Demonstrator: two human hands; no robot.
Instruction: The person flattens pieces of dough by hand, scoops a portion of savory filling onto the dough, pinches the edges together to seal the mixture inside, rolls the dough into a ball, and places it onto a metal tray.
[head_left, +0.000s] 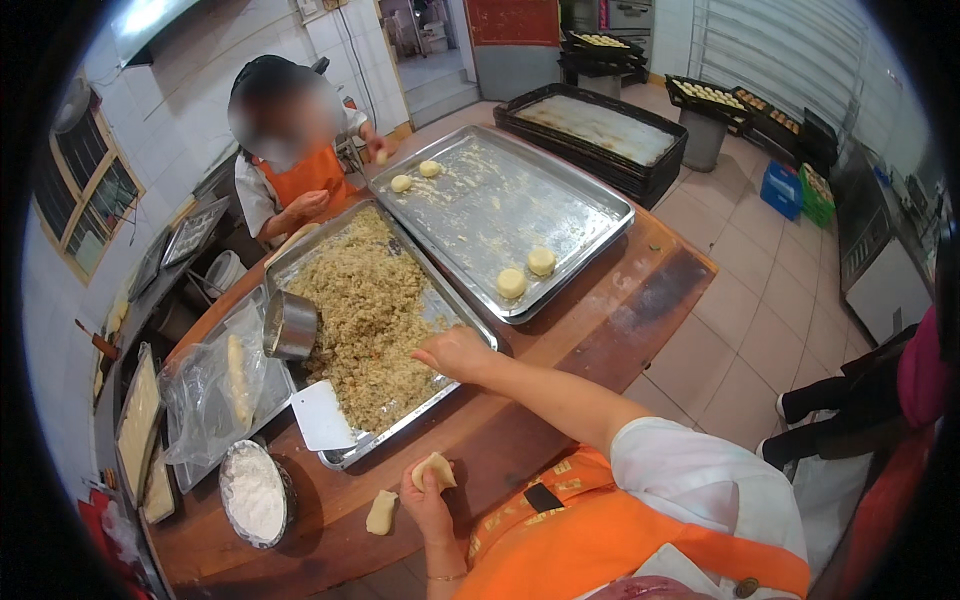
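Observation:
My left hand (430, 512) is closed around a flattened piece of pale dough (436, 470) at the table's near edge. Beside it another small dough piece (381, 512) lies on the wood. My right hand (456, 353) reaches over the near right side of a metal tray (462, 318), its fingers curled at the edge of a heap of crumbly brown filling (360, 285); the fingertips are partly hidden. A metal pot (291, 326) rests tilted on the heap, and a white scraper (322, 416) lies at the tray's near corner.
A larger tray (480, 240) holding several round dough cakes (511, 283) stands beyond the filling. A bowl of flour (254, 494) and a plastic-covered dough roll (238, 378) are at left. Across the table, a co-worker (290, 165) handles dough. Stacked black trays (600, 135) stand behind.

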